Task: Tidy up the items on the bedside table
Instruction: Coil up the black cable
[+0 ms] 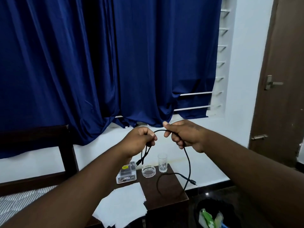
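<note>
I hold a black cable [189,162] up above the dark wooden bedside table [166,199]. My left hand [139,140] is closed around a folded loop of it, with one plug end dangling below my fist. My right hand [184,135] pinches the cable a short way along. A short arc of cable spans between the two hands. From my right hand the cable hangs down in a curve, and its far end with a plug lies on the table's right edge.
On the table stand a drinking glass [162,162], a glass ashtray [148,171], a small white box [126,176] and several white paper sheets [123,206]. A bed lies at left, a black bin [213,213] at lower right, blue curtains behind, a brown door at right.
</note>
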### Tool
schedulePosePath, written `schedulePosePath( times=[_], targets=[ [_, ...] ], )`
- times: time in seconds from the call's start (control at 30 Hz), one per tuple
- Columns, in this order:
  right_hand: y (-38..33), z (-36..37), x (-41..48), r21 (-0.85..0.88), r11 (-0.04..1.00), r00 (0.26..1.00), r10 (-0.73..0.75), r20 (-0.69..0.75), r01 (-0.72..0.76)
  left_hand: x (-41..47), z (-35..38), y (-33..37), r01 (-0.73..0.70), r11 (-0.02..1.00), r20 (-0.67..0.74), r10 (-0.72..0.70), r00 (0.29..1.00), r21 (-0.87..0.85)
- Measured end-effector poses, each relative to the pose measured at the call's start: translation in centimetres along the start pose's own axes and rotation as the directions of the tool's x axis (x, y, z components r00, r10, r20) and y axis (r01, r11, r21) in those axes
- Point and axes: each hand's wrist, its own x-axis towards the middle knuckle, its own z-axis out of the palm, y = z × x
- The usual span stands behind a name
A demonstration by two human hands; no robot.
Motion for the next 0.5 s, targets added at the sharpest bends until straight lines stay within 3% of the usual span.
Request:
schedulePosePath(
  times=[0.17, 0.33, 0.5],
  targets=[
    [0.5, -0.2, 0.6, 0.116, 0.993, 1.0, 0.023, 0.019, -0.025, -0.2, -0.3, 0.1, 0.064, 0.998, 0.004, -0.064, 0.998, 0.006],
    [0.4, 2.1, 1.2, 0.057, 0.998, 0.999, -0.036, 0.013, 0.036, 0.3, 1.5, 0.8, 0.103, 0.986, 0.114, -0.088, 0.99, -0.129],
    [0.5, 1.7, 1.8, 0.036, 0.996, 0.997, -0.077, 0.02, 0.076, 0.0, 1.4, 0.6, 0.146, 0.981, 0.177, -0.122, 0.977, -0.131]
  ],
)
